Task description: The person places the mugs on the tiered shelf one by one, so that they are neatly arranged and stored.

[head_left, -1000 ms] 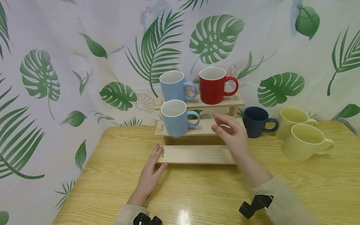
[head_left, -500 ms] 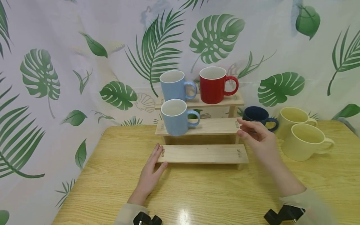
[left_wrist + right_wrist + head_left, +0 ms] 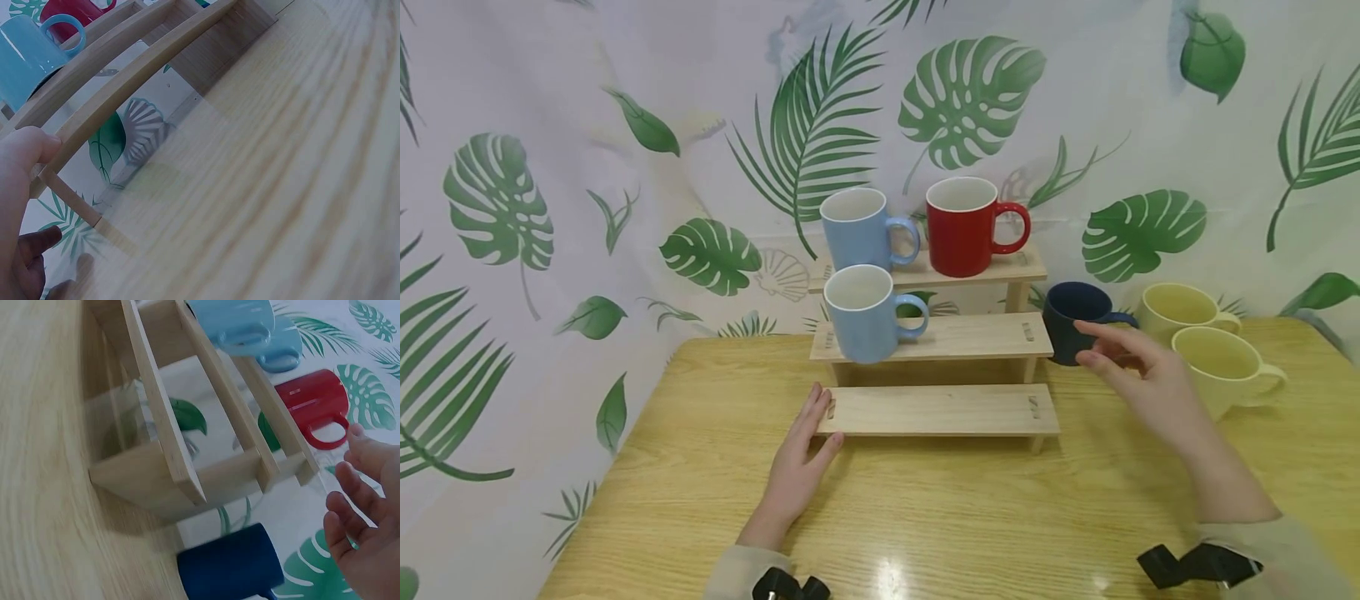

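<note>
Likely steadies pale wooden three-tier rack (image 3: pixel 936 411) with unclenched left grip (image 3: pixel 797 457); hovers near navy cylindrical mug (image 3: pixel 1063 333) with relaxed, empty right grip (image 3: pixel 1156 393).

We see two light-blue mugs (image 3: pixel 861 325) and a red mug (image 3: pixel 959 237) on the pale-wood three-tier stand (image 3: pixel 936 412). Right of the stand we find a navy mug (image 3: pixel 1062 329) and two yellow mugs (image 3: pixel 1225 375); behind it, a white backdrop (image 3: pixel 700 179) printed with green leaves.
</note>
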{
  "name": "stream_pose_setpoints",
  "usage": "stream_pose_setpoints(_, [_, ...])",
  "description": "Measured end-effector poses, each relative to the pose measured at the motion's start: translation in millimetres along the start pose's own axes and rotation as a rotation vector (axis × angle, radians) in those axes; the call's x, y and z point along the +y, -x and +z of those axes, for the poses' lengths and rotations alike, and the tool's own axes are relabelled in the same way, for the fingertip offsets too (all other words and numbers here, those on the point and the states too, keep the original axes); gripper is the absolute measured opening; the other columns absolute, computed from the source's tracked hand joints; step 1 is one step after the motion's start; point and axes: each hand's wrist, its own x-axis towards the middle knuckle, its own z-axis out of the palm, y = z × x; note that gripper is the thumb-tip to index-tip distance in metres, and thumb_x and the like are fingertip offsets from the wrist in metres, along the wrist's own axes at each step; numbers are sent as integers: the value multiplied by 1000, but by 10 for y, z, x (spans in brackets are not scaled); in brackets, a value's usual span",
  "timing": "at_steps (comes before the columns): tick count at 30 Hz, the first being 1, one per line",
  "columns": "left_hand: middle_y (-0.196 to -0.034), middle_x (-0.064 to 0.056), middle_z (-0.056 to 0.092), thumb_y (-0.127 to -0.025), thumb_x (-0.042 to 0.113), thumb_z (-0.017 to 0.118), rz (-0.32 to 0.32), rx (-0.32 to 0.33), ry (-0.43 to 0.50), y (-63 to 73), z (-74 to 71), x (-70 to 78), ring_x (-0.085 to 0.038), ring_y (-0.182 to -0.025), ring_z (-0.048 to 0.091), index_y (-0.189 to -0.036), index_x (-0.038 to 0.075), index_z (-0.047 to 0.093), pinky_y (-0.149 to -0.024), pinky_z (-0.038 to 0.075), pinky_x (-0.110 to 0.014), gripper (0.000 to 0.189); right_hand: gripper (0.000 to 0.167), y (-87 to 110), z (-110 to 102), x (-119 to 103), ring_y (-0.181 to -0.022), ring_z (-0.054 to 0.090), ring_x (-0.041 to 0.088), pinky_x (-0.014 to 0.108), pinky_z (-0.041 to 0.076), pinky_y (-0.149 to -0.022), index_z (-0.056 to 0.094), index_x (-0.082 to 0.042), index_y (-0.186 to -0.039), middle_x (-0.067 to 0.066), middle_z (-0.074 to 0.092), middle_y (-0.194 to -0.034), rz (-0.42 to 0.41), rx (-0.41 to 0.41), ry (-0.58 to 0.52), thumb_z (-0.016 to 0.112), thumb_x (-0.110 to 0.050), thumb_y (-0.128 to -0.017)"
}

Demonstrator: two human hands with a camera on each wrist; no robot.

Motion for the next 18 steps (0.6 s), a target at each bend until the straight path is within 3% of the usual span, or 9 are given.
stream_pose_setpoints(8, [-158,5,17,-97,39,54,4,1,-4,-1,-7,-2,-15,-143,15,-152,25,29,-112,18,-51,62,43,-6,-160,132,-80,49,0,12,39,-72,58,-5,-132,-1,60,-87,-103,-64,194,68,-10,-90])
stream_pose_setpoints(13, [-158,4,17,-97,41,54,-9,-8,-2,2,-9,1,-13,-143,14,-152,26,29,-112,18,-50,62,46,2,-337,250,-83,47,-4,10,37,-73,55,-4,-134,1,60,-90,-80,-94,225,67,-10,-90])
stream_pose_setpoints(18, [-159,5,16,-97,42,53,-21,-14,1,4,-16,13,-13,-143,14,-152,28,28,-112,18,-51,62,49,12,-525,383,-87,45,-2,12,37,-73,56,-2,-133,9,61,-97,-61,-48,301,70,-11,-88])
